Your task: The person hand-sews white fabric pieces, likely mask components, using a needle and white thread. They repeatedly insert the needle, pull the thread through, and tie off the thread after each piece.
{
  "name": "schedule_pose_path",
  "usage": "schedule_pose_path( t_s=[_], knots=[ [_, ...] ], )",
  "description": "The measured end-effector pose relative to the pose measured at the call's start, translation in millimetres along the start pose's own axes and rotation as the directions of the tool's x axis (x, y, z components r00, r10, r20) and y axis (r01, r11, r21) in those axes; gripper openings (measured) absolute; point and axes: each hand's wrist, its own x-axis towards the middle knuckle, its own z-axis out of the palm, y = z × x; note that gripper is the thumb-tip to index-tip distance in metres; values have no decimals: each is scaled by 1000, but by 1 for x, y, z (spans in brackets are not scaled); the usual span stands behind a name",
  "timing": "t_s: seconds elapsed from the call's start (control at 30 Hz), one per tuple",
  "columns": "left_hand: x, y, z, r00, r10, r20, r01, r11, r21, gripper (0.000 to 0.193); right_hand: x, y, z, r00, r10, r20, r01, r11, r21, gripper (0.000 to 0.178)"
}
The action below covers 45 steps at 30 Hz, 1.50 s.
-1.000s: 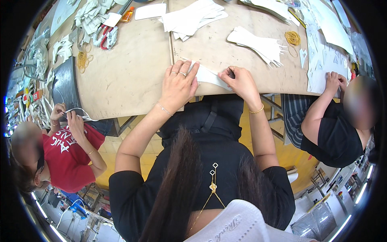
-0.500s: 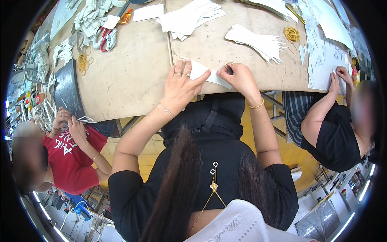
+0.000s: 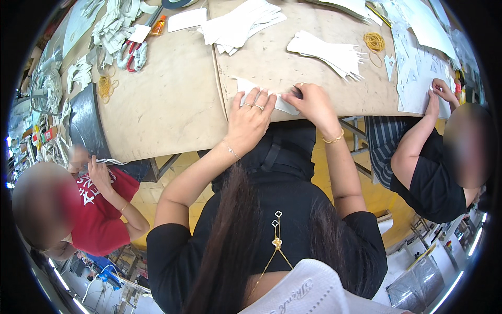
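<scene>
A white piece of sheet material [image 3: 246, 85], with a pointed corner, lies at the table's near edge before me. My left hand [image 3: 250, 118] rests on it, fingers stretched out side by side and pressing it flat. At the piece's right end, my right hand [image 3: 317, 107] is closed in a pinch, thumb and forefinger together. Something dark shows between those fingers; it is too small and covered to name. Part of the white piece is hidden under both hands.
Beyond my hands lie a fanned stack of white strips [image 3: 329, 55] and a larger white stack [image 3: 240, 23]. Yellow rubber bands [image 3: 374, 42], red-handled scissors [image 3: 130, 60] and an orange bottle [image 3: 158, 26] are on the table. Co-workers sit left and right; a black board [image 3: 89, 123] is at left.
My left hand has slid a little right and nearer to me, uncovering the piece's left corner, and its fingers have come closer together. My right hand stays pinched in nearly the same place.
</scene>
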Motion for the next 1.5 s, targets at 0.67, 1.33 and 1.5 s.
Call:
schedule_pose_path(
  t_s=[0.67, 1.33, 1.5],
  knots=[
    [7, 12, -6, 992, 1, 123, -23, 984, 177, 61, -24, 51, -32, 995, 90, -50, -88, 995, 49, 38],
    [89, 0, 4, 915, 400, -62, -402, 883, -240, 28, 21, 59, -51, 739, -605, -295, 354, 722, -594, 17],
    [100, -3, 10, 886, 462, 37, -454, 881, -137, 27, 11, 63, -47, 747, -570, -343, 340, 770, -540, 13]
  ],
)
